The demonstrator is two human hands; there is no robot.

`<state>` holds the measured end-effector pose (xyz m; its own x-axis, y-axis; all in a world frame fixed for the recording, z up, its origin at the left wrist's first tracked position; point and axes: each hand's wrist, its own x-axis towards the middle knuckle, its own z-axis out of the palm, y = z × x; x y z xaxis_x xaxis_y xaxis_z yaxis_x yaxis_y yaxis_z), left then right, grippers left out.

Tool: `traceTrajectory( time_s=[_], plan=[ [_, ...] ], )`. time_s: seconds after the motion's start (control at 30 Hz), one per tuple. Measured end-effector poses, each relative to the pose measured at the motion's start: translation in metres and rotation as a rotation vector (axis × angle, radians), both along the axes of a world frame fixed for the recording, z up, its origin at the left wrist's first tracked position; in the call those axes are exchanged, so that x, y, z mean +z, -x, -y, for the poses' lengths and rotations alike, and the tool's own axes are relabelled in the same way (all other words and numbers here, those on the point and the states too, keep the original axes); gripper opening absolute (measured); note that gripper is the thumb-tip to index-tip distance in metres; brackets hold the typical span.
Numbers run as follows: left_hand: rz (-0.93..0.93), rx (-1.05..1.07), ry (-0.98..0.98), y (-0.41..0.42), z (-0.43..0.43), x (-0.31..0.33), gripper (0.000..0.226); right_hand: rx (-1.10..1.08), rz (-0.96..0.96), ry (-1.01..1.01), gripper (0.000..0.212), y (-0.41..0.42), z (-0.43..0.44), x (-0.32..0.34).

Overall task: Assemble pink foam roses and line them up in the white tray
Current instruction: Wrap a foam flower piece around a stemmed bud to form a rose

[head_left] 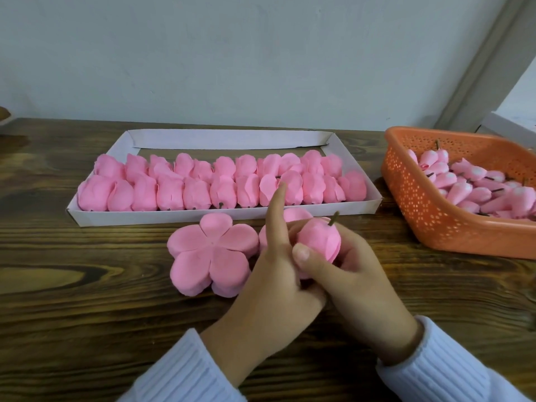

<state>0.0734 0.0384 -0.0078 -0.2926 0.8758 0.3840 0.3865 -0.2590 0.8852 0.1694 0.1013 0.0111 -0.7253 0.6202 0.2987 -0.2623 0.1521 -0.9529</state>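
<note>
A: Where's the rose point(317, 240) rn?
B: Off the table point(72, 271), between both hands, just in front of the white tray point(220, 217). The stem point(334, 218) points up and away, prob so the petals can be closed round the bud from below.
A: Hands?
B: The right hand point(356, 274) cups it, thumb pressed on an outer petal, I'd say to keep the wrap from springing open. The left hand point(272, 274) has its lower fingers curled against the rose's left side, and its index finger point(277, 210) sticks straight up, touching nothing. Looks like it's just kept clear of the foam.
A: Supplies?
B: A flat five-petal stack point(211, 248) lies just left of the hands, w/ a 2nd one point(293, 214) partly hidden behind them. Both are close, so the next layer is a short reach. Bare buds point(470, 184) sit in the orange basket point(429, 216) at right, on the right hand's side.
A: Tray?
B: It holds two rows of finished roses point(197, 192), packed side by side w/ stems toward the near wall. The far strip is bare, so I'd guess a new row starts there. The foam's soft, so squeezing could crease it.
</note>
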Motion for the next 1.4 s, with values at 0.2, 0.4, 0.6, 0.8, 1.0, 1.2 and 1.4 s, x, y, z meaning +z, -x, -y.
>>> traceTrajectory(
  time_s=[0.2,0.4,0.6,0.8,1.0,1.2,1.4],
  plan=[
    [-0.054,-0.091,-0.036,0.003,0.003,0.000,0.103,-0.296,-0.139,0.088,0.010,-0.008,-0.012,0.001],
    [-0.095,0.323,-0.135,0.033,0.001,0.015,0.047,-0.443,-0.052,0.015,0.028,-0.007,-0.020,-0.004],
    [-0.201,0.777,0.274,0.090,0.011,0.020,0.036,-0.405,-0.028,0.037,0.015,-0.006,-0.018,-0.003],
    [-0.438,0.760,0.632,0.091,0.019,0.024,0.022,-0.403,-0.017,0.064,0.015,-0.004,-0.016,-0.003],
    [-0.577,0.785,0.652,0.090,0.024,0.033,0.020,-0.423,0.017,0.047,0.004,-0.005,-0.019,-0.007],
    [-0.490,0.718,0.618,0.094,0.027,0.035,0.025,-0.429,0.057,0.040,0.004,-0.005,-0.020,-0.008],
    [-0.439,0.704,0.570,0.098,0.030,0.035,0.029,-0.415,0.051,0.038,0.003,-0.005,-0.019,-0.008]
  ],
)
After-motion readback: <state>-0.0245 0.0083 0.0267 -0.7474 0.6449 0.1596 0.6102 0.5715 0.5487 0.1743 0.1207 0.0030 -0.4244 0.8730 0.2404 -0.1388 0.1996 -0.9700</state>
